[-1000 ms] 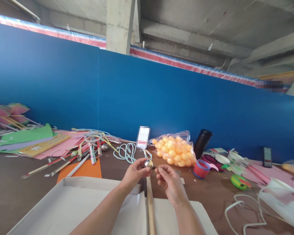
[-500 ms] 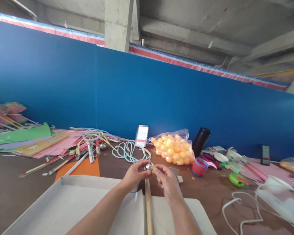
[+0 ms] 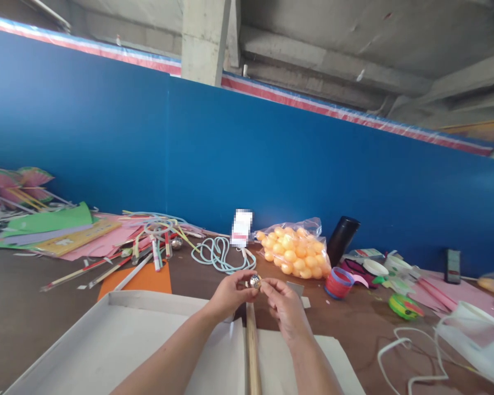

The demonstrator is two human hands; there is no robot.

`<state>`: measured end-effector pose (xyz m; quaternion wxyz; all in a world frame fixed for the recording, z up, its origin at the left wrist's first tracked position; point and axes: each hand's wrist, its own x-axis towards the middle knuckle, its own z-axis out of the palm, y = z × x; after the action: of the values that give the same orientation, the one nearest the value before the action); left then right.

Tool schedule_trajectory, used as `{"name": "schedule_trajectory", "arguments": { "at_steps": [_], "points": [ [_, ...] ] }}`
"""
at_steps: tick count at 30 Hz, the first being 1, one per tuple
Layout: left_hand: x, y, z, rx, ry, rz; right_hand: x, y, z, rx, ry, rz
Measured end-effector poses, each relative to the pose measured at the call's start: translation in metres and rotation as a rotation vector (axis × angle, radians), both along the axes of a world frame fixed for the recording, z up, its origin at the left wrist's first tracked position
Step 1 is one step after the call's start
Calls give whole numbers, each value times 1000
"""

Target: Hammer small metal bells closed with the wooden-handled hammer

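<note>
A small shiny silver ball (image 3: 254,281) is pinched between the thumb and fingertips of my left hand (image 3: 234,293), above the table in front of me. From the other side, my right hand (image 3: 286,307) has its thumb and index finger pressed together against the ball's right edge; anything between those fingertips is too small to make out. Below both hands a wooden stick (image 3: 253,351) runs toward me. To its left lies a shallow white box (image 3: 156,299), and to its right a pale card sheet (image 3: 329,351).
A clear bag of orange balls (image 3: 294,252) lies behind my hands, beside a black bottle (image 3: 343,238) and a red-blue tape roll (image 3: 338,282). Light-blue cord (image 3: 218,255) is coiled to the left. Another silver ball (image 3: 177,243) sits near sticks and coloured paper. White cable (image 3: 420,334) loops at right.
The whole view has shifted slightly, so things appear a little further right. Both hands keep their pinch around the silver ball, which looks turned slightly.
</note>
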<state>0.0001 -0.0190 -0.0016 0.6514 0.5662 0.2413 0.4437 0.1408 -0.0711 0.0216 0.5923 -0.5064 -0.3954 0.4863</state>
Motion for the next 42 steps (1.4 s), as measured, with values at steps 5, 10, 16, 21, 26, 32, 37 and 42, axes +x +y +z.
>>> {"name": "schedule_trajectory", "arguments": {
  "at_steps": [5, 10, 16, 21, 26, 32, 37, 42],
  "points": [
    [0, 0, 0, 4, 6, -2, 0, 0, 0, -5, 21, 2],
    [0, 0, -1, 8, 7, -1, 2, 0, 0, -8, 48, 20],
    [1, 2, -4, 3, -5, -9, 1, 1, -2, -20, 79, 24],
    [0, 1, -2, 5, 1, -10, 2, 1, -2, -24, 77, 27],
    [1, 2, -3, 22, 19, -5, 2, -1, 1, -46, 75, 26],
    [1, 2, -4, 29, 12, -11, 0, -2, 4, -52, 78, 6],
    [1, 1, -2, 17, 10, 0, 0, -1, 3, -47, 78, 1],
    [1, -1, 1, 9, 20, 6, 0, -1, 3, -43, 94, 7]
  ]
}}
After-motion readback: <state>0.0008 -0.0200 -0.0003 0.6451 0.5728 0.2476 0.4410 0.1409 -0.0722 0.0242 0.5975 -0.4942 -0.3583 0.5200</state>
